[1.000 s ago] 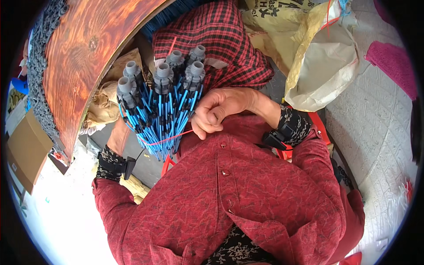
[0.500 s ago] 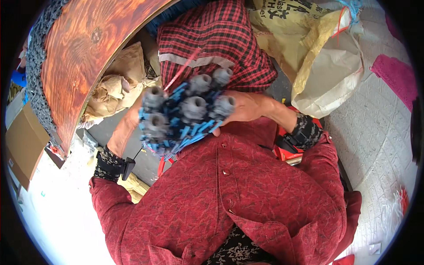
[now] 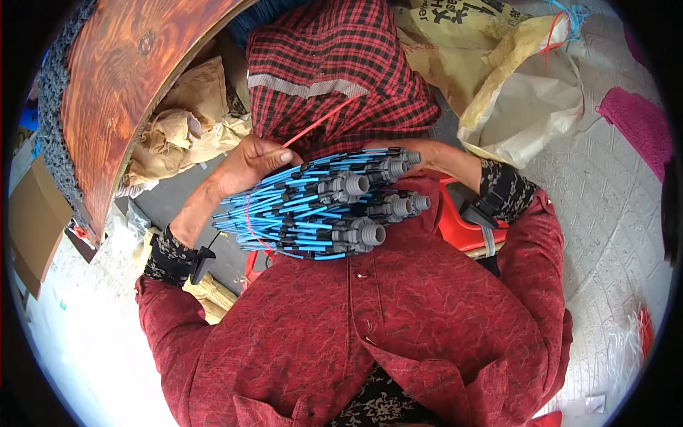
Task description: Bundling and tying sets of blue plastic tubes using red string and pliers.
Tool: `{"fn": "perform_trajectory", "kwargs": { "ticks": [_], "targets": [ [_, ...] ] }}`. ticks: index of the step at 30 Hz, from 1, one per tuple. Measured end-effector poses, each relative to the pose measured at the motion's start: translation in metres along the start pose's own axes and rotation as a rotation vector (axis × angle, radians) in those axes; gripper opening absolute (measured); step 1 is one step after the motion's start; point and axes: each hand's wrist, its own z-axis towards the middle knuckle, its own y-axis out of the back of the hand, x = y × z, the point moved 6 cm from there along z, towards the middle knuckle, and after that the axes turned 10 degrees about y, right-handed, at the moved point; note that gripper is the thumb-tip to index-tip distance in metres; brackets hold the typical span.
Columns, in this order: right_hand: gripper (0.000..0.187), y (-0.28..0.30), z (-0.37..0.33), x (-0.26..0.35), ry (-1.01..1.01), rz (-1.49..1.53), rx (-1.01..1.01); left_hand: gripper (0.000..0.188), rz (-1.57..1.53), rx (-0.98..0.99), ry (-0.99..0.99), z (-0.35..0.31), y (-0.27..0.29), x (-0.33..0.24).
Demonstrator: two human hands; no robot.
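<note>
A bundle of thin blue tubes [image 3: 284, 208] with black pieces and grey threaded fittings [image 3: 370, 233] lies across in front of my body, its fittings toward the right. Round its left part runs a thin red band [image 3: 247, 217]. My left hand [image 3: 260, 162], at the upper left of the bundle, pinches a red strip [image 3: 324, 122] between thumb and fingers. The strip's free end slants up to the right over a red-and-black checked cloth [image 3: 320, 57]. My right hand [image 3: 427, 153] reaches behind the bundle and holds it up; its fingers are hidden there.
A round wooden board [image 3: 135, 85] rises at the upper left, with crumpled brown paper [image 3: 181, 135] beside it. An open yellow-and-white sack [image 3: 526, 114] lies at the upper right. Something red [image 3: 455, 220] shows by my right wrist, and a magenta cloth [image 3: 637, 124] is farther right.
The bundle has turned, so its fittings face right instead of up toward me. My left hand has come out from behind it, and the red strip now points farther right.
</note>
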Motion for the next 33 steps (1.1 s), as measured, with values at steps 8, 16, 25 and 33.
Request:
{"fn": "perform_trajectory", "kwargs": {
  "ticks": [8,16,25,33],
  "targets": [
    [0.034,-0.001,0.077,0.056,0.18,-0.14,0.021,0.034,0.137,-0.093,-0.172,-0.028,-0.025,-0.022],
    [0.036,0.004,0.093,0.052,0.183,0.109,0.011,0.035,0.169,-0.32,-0.214,-0.046,-0.04,-0.03],
    [0.038,0.029,0.095,0.125,0.203,-0.261,0.125,0.024,0.333,-0.637,-0.431,-0.072,-0.049,-0.064],
    [0.043,0.07,0.114,0.137,0.293,-0.577,0.165,0.026,0.295,-0.76,-0.339,-0.051,-0.03,-0.079]
  ]
}}
